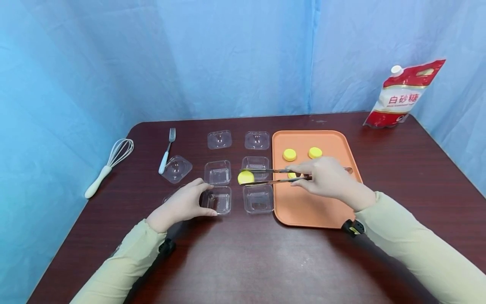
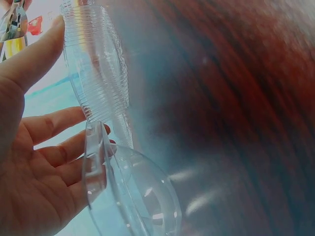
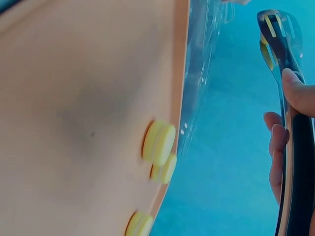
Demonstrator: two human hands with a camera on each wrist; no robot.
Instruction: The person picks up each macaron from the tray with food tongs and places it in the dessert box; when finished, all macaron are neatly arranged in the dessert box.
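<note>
In the head view my right hand [image 1: 326, 177] grips metal tongs [image 1: 279, 170] across the tray's left edge. A yellow macaron [image 1: 246, 177] is caught between the tong tips, above the gap among the clear boxes. The right wrist view shows the tongs' slotted heads [image 3: 278, 37] and dark handle. My left hand [image 1: 186, 200] holds the front left clear plastic box [image 1: 222, 200] between thumb and forefinger, thumb at its near side. In the left wrist view the thumb touches that box's rim [image 2: 69, 54], and a clear domed lid [image 2: 152, 191] lies beside the fingers.
An orange tray [image 1: 311, 213] bears several yellow macarons [image 1: 290, 154]. More clear boxes [image 1: 258, 200] and lids [image 1: 219, 139] stand at centre. A fork [image 1: 167, 152], a lid [image 1: 176, 169] and a whisk [image 1: 110, 166] lie left. A sugar bag [image 1: 402, 95] stands back right.
</note>
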